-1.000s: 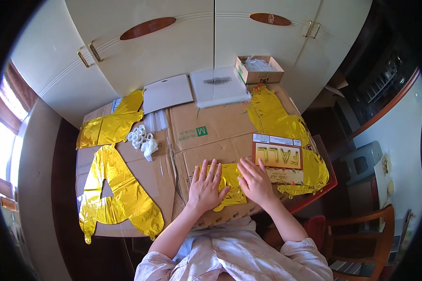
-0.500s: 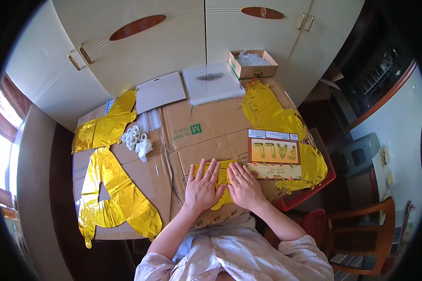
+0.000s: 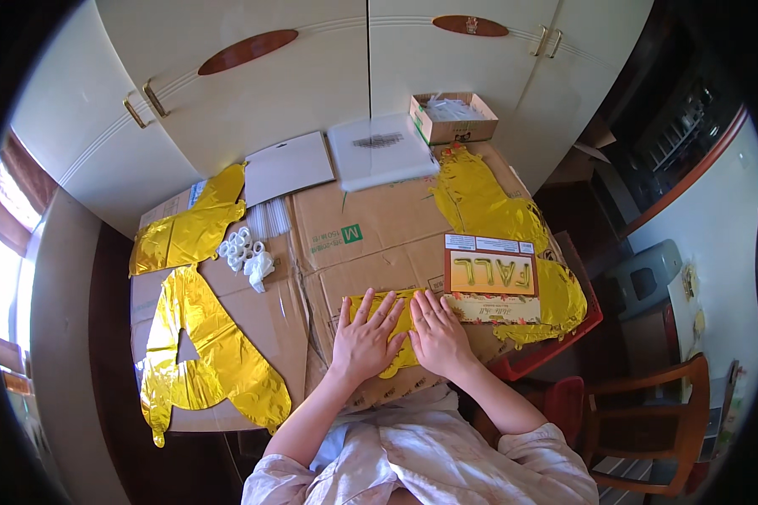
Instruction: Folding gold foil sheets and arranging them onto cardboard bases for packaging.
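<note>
A flattened cardboard sheet (image 3: 370, 244) covers the work surface in front of pale cupboard doors (image 3: 328, 67), and on it lie several deflated gold foil balloons: a large one with a triangular hole (image 3: 202, 353) at the left, another (image 3: 189, 227) above it, and a long one (image 3: 488, 210) at the right running under a printed packaging card (image 3: 490, 278). Nearer the person, a smaller gold foil piece (image 3: 396, 324) lies flat at the near edge of the cardboard, and both hands rest on it, palms down: the left hand (image 3: 364, 341) with fingers spread wide over its left half, the right hand (image 3: 436, 337) with fingers together and extended over its right half, the two hands touching side by side. Neither hand pinches or grasps anything; they press flat, so the foil lies beneath the palms rather than within any grip. The likely risk is that the thin foil creases or tears if the palms slide unevenly, since it is slippery on cardboard; it may also shift toward the table edge, which is close by. A small bunch of white plastic bits (image 3: 246, 252) lies well apart at the left.
</note>
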A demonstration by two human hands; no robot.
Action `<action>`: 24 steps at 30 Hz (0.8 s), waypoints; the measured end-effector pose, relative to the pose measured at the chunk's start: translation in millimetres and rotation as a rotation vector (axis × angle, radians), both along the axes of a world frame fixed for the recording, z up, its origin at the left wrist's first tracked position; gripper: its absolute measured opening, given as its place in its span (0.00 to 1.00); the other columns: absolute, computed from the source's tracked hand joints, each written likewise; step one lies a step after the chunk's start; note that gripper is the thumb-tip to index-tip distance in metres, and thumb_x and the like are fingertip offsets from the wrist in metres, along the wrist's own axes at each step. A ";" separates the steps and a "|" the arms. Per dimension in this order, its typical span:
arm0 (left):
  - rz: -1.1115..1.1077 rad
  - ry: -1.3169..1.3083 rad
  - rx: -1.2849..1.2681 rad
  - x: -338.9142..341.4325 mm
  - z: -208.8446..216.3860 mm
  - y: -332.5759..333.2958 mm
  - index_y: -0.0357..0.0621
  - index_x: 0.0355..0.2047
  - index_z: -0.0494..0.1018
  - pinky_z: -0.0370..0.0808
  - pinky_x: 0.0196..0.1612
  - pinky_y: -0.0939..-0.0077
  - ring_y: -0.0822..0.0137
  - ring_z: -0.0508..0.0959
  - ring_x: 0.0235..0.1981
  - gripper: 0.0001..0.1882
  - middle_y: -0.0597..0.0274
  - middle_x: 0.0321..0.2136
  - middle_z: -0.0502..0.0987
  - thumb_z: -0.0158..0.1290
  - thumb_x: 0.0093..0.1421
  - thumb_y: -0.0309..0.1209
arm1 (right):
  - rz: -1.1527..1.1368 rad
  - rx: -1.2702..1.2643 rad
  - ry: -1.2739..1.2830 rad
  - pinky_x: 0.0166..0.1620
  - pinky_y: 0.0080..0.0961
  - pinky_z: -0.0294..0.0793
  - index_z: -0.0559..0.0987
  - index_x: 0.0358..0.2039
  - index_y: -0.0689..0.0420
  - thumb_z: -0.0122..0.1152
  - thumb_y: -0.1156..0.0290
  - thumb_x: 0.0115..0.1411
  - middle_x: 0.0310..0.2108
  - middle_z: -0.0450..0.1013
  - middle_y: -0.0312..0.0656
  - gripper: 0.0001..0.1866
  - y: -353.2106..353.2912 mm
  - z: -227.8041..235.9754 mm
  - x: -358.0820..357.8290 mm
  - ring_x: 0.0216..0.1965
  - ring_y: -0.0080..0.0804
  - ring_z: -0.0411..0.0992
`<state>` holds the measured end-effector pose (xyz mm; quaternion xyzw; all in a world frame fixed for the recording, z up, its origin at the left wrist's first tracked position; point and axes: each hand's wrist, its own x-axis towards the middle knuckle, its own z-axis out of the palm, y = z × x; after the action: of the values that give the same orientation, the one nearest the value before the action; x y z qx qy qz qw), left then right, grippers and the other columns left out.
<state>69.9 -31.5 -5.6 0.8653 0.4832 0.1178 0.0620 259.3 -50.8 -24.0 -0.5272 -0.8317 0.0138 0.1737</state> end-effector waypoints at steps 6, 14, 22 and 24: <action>0.005 0.006 0.034 -0.2 -3.0 0.8 0.54 0.66 0.61 0.45 0.69 0.42 0.55 0.56 0.69 0.30 0.66 0.66 0.62 0.43 0.64 0.42 | 0.022 -0.029 -0.006 0.69 0.47 0.49 0.65 0.62 0.67 0.49 0.62 0.65 0.64 0.60 0.54 0.29 12.8 16.4 0.5 0.68 0.47 0.55; 0.000 -0.019 -0.012 -3.7 -6.5 2.9 0.51 0.67 0.60 0.44 0.69 0.43 0.57 0.57 0.69 0.30 0.67 0.66 0.62 0.41 0.64 0.40 | 0.012 -0.006 -0.065 0.69 0.46 0.49 0.65 0.61 0.67 0.50 0.57 0.66 0.64 0.60 0.55 0.30 21.5 2.9 1.4 0.68 0.46 0.55; -0.075 -0.080 -0.355 -16.8 0.8 17.9 0.49 0.69 0.54 0.37 0.70 0.43 0.54 0.45 0.72 0.31 0.62 0.70 0.52 0.34 0.67 0.41 | 0.300 0.071 0.129 0.57 0.40 0.67 0.77 0.49 0.58 0.71 0.53 0.48 0.49 0.71 0.41 0.31 -24.8 45.4 -6.0 0.51 0.38 0.68; -0.094 -0.085 -0.434 -19.4 2.5 21.0 0.49 0.70 0.52 0.35 0.70 0.43 0.53 0.42 0.73 0.31 0.61 0.71 0.50 0.33 0.67 0.41 | 0.329 0.064 0.109 0.54 0.38 0.68 0.78 0.47 0.57 0.71 0.53 0.48 0.47 0.71 0.39 0.29 -38.2 37.4 -5.0 0.49 0.36 0.69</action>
<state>50.6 -10.5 -3.1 0.8475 0.4535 0.0445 0.2722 254.3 -89.0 13.4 -0.3767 -0.8961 0.0442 0.2304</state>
